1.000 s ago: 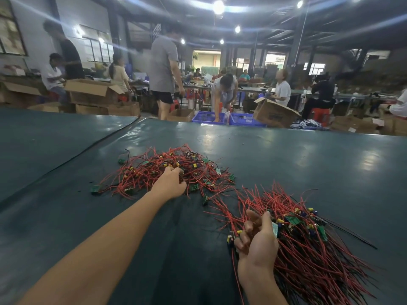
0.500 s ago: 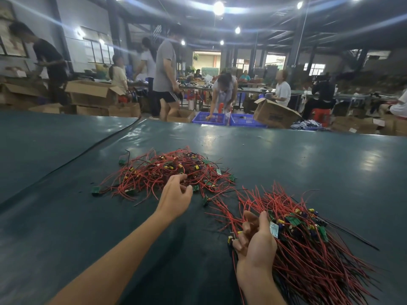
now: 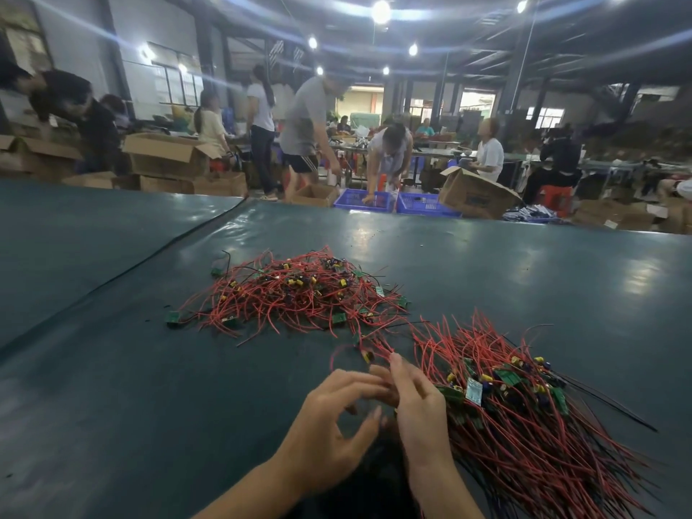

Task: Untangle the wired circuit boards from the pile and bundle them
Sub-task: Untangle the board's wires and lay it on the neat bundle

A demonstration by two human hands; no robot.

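Observation:
A tangled pile of wired circuit boards (image 3: 296, 294) with red wires lies mid-table. To its right, a big sorted bundle of boards and wires (image 3: 524, 413) fans toward the near right. My right hand (image 3: 419, 406) grips that bundle at its near-left end, fingers pointing up. My left hand (image 3: 337, 417) is right beside it, its curled fingers blurred and meeting my right fingertips. One wired circuit board (image 3: 369, 355) with a yellow part and a looping red wire hangs just above both hands, trailing from the pile. It seems pinched where the fingers meet.
The work surface is a wide dark green table (image 3: 149, 387) with a seam running along the left. Beyond its far edge stand several people, cardboard boxes (image 3: 475, 196) and blue crates (image 3: 363, 200).
My left hand has pulled back from the tangled pile and come over to my right hand, drawing one wired board with it. My right hand has raised its fingers beside the bundle.

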